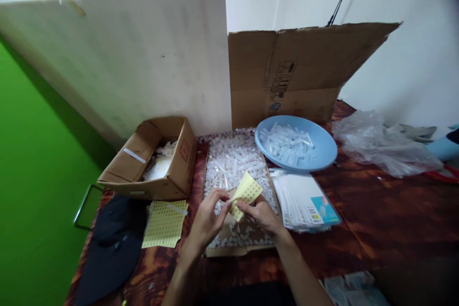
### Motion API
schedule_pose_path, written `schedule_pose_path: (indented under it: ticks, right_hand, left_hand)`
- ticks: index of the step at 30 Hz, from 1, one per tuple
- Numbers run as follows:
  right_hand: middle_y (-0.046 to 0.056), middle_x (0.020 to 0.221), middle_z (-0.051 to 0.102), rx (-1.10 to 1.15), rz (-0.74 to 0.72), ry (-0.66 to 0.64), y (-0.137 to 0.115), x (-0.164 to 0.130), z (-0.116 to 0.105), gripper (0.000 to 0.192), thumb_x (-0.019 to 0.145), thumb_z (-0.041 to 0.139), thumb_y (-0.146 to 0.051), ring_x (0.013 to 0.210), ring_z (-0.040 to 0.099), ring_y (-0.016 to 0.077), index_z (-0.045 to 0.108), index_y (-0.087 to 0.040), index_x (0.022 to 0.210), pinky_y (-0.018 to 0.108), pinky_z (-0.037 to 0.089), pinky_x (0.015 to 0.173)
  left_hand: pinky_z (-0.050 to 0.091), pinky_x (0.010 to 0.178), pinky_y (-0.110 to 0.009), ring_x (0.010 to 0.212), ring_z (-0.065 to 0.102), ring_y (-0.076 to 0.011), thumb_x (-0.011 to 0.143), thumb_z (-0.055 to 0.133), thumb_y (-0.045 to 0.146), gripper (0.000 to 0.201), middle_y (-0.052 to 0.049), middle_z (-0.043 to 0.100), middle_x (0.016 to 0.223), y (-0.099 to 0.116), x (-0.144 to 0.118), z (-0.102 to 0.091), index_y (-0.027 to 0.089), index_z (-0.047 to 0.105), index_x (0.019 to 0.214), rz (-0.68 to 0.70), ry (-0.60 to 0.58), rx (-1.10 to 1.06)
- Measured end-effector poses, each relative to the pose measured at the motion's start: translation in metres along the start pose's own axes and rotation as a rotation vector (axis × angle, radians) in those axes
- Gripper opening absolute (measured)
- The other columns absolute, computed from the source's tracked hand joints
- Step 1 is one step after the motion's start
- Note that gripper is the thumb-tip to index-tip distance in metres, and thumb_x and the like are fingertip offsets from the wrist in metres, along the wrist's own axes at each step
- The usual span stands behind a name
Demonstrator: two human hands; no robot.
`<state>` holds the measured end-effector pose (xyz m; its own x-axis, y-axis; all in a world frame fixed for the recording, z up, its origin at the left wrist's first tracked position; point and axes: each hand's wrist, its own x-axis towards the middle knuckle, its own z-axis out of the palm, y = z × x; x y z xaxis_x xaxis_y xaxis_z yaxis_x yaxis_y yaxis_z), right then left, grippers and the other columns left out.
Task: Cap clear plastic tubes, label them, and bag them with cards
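Both hands (208,213) and forearms (298,265) are bare, with seemingly black clothing (251,295) below.

box (184,167) way left, cap (113,234) in front, sticker sheet (248,190) over the cardboard tray (227,251), basin (325,148) off right, packets (301,196) before it

cardboard (319,64) bears umbrella sign (286,68) and up-arrows (280,83).

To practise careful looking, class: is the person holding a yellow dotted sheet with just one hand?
No, the left hand and the right hand both grip the yellow dotted sheet at its edges.
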<state>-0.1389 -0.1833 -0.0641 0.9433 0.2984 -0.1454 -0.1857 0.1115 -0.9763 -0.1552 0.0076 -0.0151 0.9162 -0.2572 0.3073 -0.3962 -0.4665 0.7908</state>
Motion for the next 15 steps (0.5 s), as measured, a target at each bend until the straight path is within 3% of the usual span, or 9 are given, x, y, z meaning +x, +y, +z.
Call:
schedule_pose_path:
  ticks: [5,13,15]
  right_hand:
    - [0.006,0.094,0.077,0.061,-0.019,0.001,-0.0030,-0.0031,0.0024,0.036,0.079,0.079,-0.048,0.082,0.070,0.0228,0.076,-0.017,0.096,0.030,0.054,0.074]
    - [0.007,0.095,0.077,0.074,-0.007,-0.049,0.0016,-0.0002,0.0028,0.036,0.080,0.078,-0.048,0.084,0.071,0.0224,0.077,-0.016,0.096,0.030,0.054,0.077]
    - [0.006,0.091,0.076,0.136,0.003,-0.058,0.0020,0.0007,0.0052,0.036,0.077,0.080,-0.047,0.077,0.069,0.0193,0.077,-0.016,0.095,0.027,0.053,0.071]
  left_hand:
    - [0.046,0.086,-0.032,0.094,0.060,-0.0209,0.099,0.053,0.020,0.008,-0.005,0.063,0.096,-0.0038,-0.0013,0.0025,0.021,0.060,0.095,0.000,-0.053,0.084]
    - [0.043,0.084,-0.035,0.091,0.057,-0.0229,0.100,0.048,0.020,0.009,-0.006,0.062,0.096,-0.0053,-0.0027,-0.0013,0.020,0.054,0.094,0.037,-0.134,0.225]
    - [0.042,0.083,-0.035,0.091,0.056,-0.0231,0.100,0.046,0.020,0.009,-0.006,0.061,0.096,-0.0039,-0.0026,-0.0038,0.020,0.053,0.094,0.038,-0.155,0.213]
